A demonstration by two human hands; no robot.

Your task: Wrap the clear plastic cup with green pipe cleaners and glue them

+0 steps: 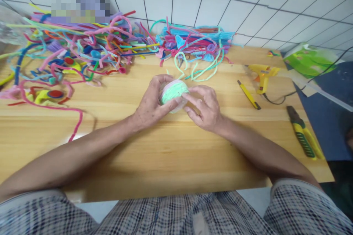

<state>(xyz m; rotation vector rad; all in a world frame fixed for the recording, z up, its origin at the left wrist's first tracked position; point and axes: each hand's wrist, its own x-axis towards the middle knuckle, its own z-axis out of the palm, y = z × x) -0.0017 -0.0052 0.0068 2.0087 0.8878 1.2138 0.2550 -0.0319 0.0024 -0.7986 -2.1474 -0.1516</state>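
Observation:
Above the middle of the wooden table [171, 143], my left hand [152, 103] is wrapped round a ball [174, 91] with mint-green strands across it and pale pink at its upper left. Its thumb presses along the ball's lower front. From the other side, my right hand [205, 107] touches the ball's right edge with its index finger, the other fingers bent and apart. Whether a small strand lies under that fingertip I cannot tell. Just behind the hands lie loose mint-green pipe cleaners [205, 71], some curled into loops.
A tangled heap of coloured pipe cleaners [82, 44] covers the back left; a blue and pink bundle [197, 42] lies against the tiled wall. To the right are a yellow cutter knife [249, 95], a corded glue gun [263, 77], pliers [302, 134] and a green packet [309, 60].

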